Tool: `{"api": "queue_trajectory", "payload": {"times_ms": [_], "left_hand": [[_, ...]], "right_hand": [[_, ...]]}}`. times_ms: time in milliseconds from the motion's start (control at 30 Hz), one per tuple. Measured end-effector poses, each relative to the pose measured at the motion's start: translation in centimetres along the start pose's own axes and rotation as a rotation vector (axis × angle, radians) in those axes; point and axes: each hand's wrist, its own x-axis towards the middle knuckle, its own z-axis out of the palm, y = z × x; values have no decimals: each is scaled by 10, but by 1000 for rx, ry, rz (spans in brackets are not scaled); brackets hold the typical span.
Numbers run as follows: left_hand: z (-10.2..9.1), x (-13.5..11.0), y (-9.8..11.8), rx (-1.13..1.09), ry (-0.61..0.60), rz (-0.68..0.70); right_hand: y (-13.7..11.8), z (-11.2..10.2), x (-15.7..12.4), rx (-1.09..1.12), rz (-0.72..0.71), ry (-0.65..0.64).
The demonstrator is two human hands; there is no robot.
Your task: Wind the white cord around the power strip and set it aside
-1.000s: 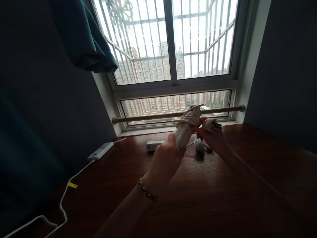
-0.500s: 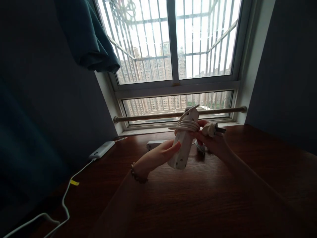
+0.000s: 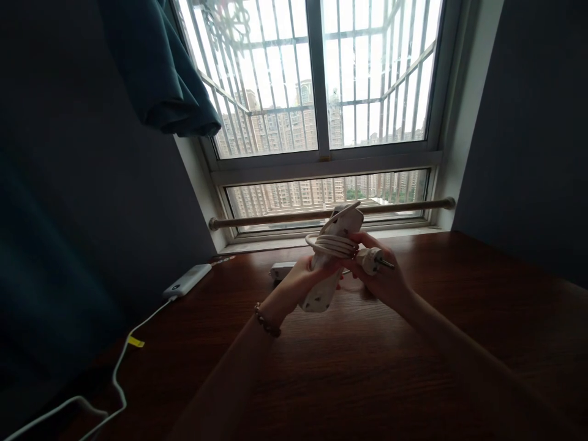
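the long white plastic power strip (image 3: pixel 316 301) is in the middle of the frame, tilted and held up above the dark reddish-brown wooden table (image 3: pixel 367 367). the left hand (image 3: pixel 298 280) is clamped around its lower half, thumb across the face. the right hand (image 3: pixel 386 278) has its thumb and fingers closed on the side of the thin white cord (image 3: pixel 337 246), beside the round off-white plug (image 3: pixel 370 261); whether it also grips the plug, i cannot tell.

as for progress, several turns of cord lie around the strip's upper half, so the bundling looks largely done. what seems left is the ends: the plug juts out unsecured, and a stretch of cord crosses loosely towards the strip's top. a second white strip (image 3: pixel 282 270), partly hidden, lies on the table behind the left hand.
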Motion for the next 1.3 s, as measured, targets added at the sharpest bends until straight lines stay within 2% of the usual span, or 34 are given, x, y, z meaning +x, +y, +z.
{"api": "queue_trajectory", "payload": {"times_ms": [100,233,500,600,700,867,1000,1200,1300], "left_hand": [[-1,-2,-2,-44,-49,29],[-3,-6,-5,-60,-81,26],[-3,-14,5,-23,-118,32],[-2,-16,7,-3,-117,80],[0,-14,5,32,-63,143],[2,-10,-2,-51,6,211],[4,-10,-4,-75,-28,181],[8,-16,4,-162,-82,142],[12,-20,9,-194,-54,62]], "right_hand": [[-3,-2,2,-75,-86,42],[-3,-4,3,-91,-110,47],[-3,-6,-1,-181,-8,142],[-4,-9,1,-211,-54,120],[-5,-11,3,-183,-114,53],[-8,-16,3,-202,-143,-22],[-10,-18,3,-289,-155,-29],[-16,-18,4,-339,-215,58],[-16,-17,4,-331,-226,97]]}}
